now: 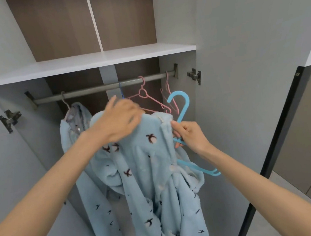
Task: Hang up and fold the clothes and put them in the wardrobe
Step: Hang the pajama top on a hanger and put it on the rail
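Blue top (147, 177) held at top edge by left hand (120, 120); right hand (189, 135) pinches blue hanger (183, 103); rail (89, 92) partly bare.

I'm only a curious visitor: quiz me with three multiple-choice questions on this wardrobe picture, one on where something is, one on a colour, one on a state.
1. Where is the light blue plastic hanger? A on the white shelf; B in the right hand; C on the floor.
2. What colour is the empty hanger nearest the grey metal rail's right end? A pink; B green; C yellow.
3. The light blue fleece garment with bird print is: A folded flat; B hung on the rail; C held up, unhung.
Answers: B, fingers curl round its neck; A, its hook is pink; C, the left hand grips its top below the rail.
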Action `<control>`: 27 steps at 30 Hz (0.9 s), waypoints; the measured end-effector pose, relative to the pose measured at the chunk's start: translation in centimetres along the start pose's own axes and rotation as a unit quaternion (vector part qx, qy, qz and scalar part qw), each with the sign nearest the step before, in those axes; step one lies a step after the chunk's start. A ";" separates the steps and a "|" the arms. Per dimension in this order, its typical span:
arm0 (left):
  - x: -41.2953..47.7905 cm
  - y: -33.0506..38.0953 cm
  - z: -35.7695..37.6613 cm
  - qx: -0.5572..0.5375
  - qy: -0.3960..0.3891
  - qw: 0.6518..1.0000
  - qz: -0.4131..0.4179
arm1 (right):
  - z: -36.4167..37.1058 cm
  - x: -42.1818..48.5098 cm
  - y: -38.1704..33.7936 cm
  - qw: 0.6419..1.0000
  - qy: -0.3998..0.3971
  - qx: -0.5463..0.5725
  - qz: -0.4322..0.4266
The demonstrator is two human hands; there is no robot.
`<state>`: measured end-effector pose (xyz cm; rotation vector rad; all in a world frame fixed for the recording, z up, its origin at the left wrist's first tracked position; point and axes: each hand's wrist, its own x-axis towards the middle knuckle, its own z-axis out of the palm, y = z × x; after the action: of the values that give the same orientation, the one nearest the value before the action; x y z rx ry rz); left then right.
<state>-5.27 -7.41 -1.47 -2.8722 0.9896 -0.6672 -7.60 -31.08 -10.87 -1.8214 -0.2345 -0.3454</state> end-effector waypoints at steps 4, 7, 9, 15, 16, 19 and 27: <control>-0.5 1.5 2.1 0.101 -0.021 0.994 0.022 | 0.9 -0.4 -0.1 1.000 0.003 -0.006 -0.010; 0.1 2.1 2.5 0.030 0.036 0.998 0.030 | 0.9 -0.5 -0.3 0.998 0.046 -0.038 -0.022; 0.2 2.3 3.0 -0.006 0.058 0.998 0.017 | 0.8 -0.5 -0.5 0.987 0.105 -0.097 -0.067; -1.5 0.2 4.1 -0.038 0.109 0.992 -0.044 | 0.4 -3.1 1.1 0.936 0.230 -0.203 -0.174; -1.8 -0.2 4.2 -0.043 0.121 0.990 -0.055 | 0.5 -3.7 1.9 0.940 0.194 -0.224 -0.166; -2.3 -1.1 4.1 -0.076 0.156 0.979 -0.107 | 0.8 -4.9 4.6 0.935 0.030 -0.342 -0.086; -4.2 -3.4 2.6 -0.194 0.221 0.941 -0.169 | 4.2 -3.0 4.7 0.961 -0.221 -0.162 -0.032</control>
<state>-5.14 -2.48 -4.92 -3.3657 0.7234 -1.3294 -8.32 -28.24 -17.20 -2.2074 -0.5765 -0.0119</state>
